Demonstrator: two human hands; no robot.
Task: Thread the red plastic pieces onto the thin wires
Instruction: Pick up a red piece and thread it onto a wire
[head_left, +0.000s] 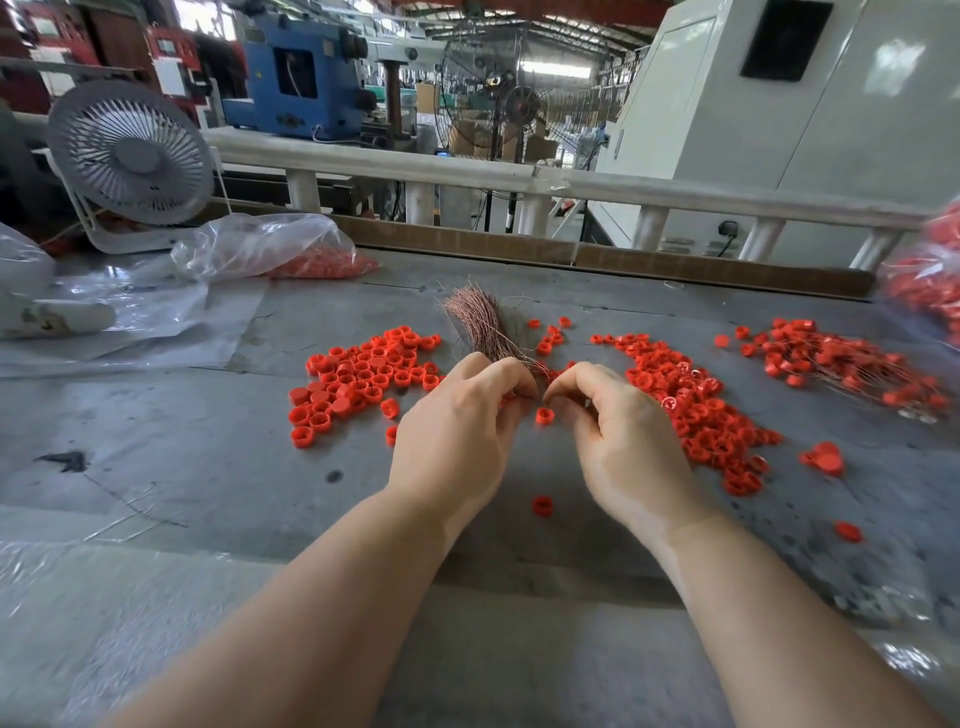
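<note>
Grey worn counter (208, 457) in a factory hall carried loose heaps of small red plastic ring pieces (363, 374).
Left hand (457, 431) curled its grip around a bundle of thin copper-coloured wires (480, 322), fanning away from the person; right hand (618, 431) had fingertips pinched together just beside the wire ends, what they pinched was hidden. More pieces lay right (696, 410).

The left hand (457, 436) hides the wire bundle's (488, 327) lower end; the bag of red pieces (930, 280) is blurred, apparently cut off at the right edge.
</note>
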